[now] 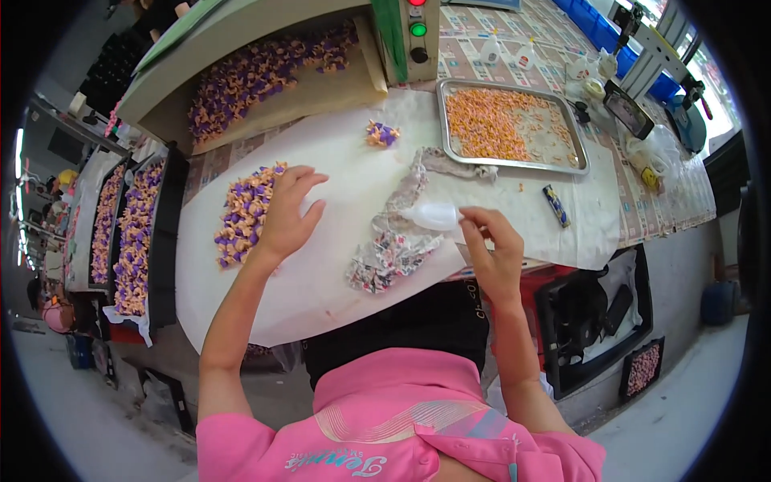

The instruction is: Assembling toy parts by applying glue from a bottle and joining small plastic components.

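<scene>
My right hand (494, 245) pinches the end of a small white squeeze bottle (436, 215), its narrow tip pointing left. The bottle lies sideways above a crumpled printed cloth (385, 261) on the white sheet (321, 301). My left hand (293, 210) is open, fingers apart, at the right edge of a patch of small purple and peach figure-like pieces (243, 218). Whether its fingers touch the pieces I cannot tell. A small separate cluster of the same pieces (382, 134) lies farther back.
A metal tray (522, 165) of small orange-pink pieces stands at the back right, near a blue patterned tube (556, 206). A box-like machine opening (369, 64) holds more purple pieces. Black crates (165, 241) stand at left; a phone (629, 110) on a stand is at right.
</scene>
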`<state>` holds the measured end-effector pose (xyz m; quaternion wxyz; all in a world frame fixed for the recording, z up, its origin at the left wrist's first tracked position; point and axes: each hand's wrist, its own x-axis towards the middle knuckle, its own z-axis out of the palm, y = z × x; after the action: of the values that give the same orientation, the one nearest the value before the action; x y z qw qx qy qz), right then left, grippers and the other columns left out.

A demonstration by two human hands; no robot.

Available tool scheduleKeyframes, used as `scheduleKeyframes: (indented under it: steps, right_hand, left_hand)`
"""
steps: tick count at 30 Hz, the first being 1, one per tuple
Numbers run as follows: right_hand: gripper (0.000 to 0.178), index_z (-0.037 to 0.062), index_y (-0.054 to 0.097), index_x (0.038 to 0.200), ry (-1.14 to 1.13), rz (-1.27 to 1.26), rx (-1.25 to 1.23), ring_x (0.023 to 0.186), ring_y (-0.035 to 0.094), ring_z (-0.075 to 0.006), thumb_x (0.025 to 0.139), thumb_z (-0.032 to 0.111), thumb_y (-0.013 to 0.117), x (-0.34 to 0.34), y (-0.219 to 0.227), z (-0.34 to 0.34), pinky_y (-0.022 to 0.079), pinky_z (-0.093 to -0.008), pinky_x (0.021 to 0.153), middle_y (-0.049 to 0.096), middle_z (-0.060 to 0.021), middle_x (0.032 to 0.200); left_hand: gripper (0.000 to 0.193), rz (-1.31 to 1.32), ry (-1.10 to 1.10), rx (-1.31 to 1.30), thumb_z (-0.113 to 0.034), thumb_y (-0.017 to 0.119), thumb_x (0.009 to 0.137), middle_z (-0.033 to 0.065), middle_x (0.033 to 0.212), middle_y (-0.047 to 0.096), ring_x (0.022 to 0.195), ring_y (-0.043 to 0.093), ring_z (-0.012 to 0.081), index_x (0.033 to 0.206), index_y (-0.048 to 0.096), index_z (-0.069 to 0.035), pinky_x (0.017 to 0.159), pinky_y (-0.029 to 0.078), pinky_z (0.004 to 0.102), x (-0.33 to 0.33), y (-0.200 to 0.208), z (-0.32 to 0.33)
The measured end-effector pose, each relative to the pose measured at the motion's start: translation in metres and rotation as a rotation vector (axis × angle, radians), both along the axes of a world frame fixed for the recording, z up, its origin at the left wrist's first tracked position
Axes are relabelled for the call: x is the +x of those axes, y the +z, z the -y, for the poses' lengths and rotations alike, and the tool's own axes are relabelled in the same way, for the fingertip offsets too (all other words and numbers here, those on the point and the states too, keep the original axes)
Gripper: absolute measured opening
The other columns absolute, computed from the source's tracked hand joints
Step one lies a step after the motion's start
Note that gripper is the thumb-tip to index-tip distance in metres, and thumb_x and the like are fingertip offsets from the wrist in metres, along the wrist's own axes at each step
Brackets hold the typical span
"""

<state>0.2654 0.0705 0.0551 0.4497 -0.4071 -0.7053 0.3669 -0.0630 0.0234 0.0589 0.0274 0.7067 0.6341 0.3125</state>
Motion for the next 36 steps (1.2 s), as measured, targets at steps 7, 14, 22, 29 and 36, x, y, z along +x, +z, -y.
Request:
scheduleKeyframes:
  steps: [7, 14, 22, 29, 36]
  right_hand:
    - [0.025, 0.0044, 0.066, 0.107, 0.035, 0.185, 0.222, 0.106, 0.055, -0.0328, 0.082, 0.007, 0.066, -0.024, -0.013, -0.026, 0.043, -0.0389, 0.092, 0.063, -0.0143, 0.108]
    - [0.034, 0.0039, 0.064, 0.110, 0.144, 0.373, 0.185, 0.105, 0.053, -0.0328, 0.079, 0.015, 0.072, -0.031, -0.023, -0.026, 0.042, -0.0411, 0.091, 0.062, -0.0140, 0.108]
    - [0.042, 0.0042, 0.062, 0.112, 0.193, 0.382, 0.103, 0.096, 0.056, -0.0294, 0.073, 0.012, 0.076, -0.035, -0.025, -0.033, 0.045, -0.0373, 0.085, 0.060, -0.0124, 0.098]
    - [0.039, -0.0002, 0.058, 0.115, 0.026, 0.006, -0.008, 0.094, 0.058, -0.0176, 0.081, 0.011, 0.073, -0.041, -0.032, -0.025, 0.049, -0.0300, 0.079, 0.059, -0.0053, 0.098]
    - [0.037, 0.0021, 0.056, 0.117, -0.010, -0.399, -0.581, 0.081, 0.061, -0.0134, 0.086, 0.016, 0.070, -0.051, -0.019, -0.017, 0.052, -0.0259, 0.074, 0.059, -0.0044, 0.095]
  left_hand:
    - [0.040, 0.093, -0.091, 0.162, -0.011, 0.066, 0.079, 0.0154, 0.123, 0.053, 0.115, 0.049, 0.0338, 0.119, 0.058, -0.007, 0.099, 0.039, 0.0399, 0.030, -0.028, -0.109]
    - [0.033, 0.038, -0.247, 0.022, -0.008, 0.064, 0.076, 0.0135, 0.108, 0.059, 0.104, 0.052, 0.0333, 0.109, 0.062, -0.005, 0.094, 0.041, 0.0397, 0.035, -0.050, -0.142]
    - [0.043, 0.243, -0.116, 0.007, 0.006, 0.054, 0.068, 0.0108, 0.105, 0.057, 0.102, 0.051, 0.0290, 0.109, 0.062, -0.005, 0.088, 0.043, 0.0365, 0.029, -0.055, -0.088]
    - [0.040, 0.188, -0.032, 0.204, 0.000, 0.064, 0.072, 0.0099, 0.109, 0.056, 0.106, 0.050, 0.0283, 0.111, 0.063, -0.008, 0.090, 0.042, 0.0376, 0.034, -0.055, -0.086]
    - [0.017, -0.083, 0.017, 0.223, -0.008, 0.068, 0.075, 0.0009, 0.093, 0.061, 0.102, 0.052, 0.0214, 0.091, 0.066, -0.011, 0.092, 0.032, 0.0380, 0.036, -0.055, -0.093]
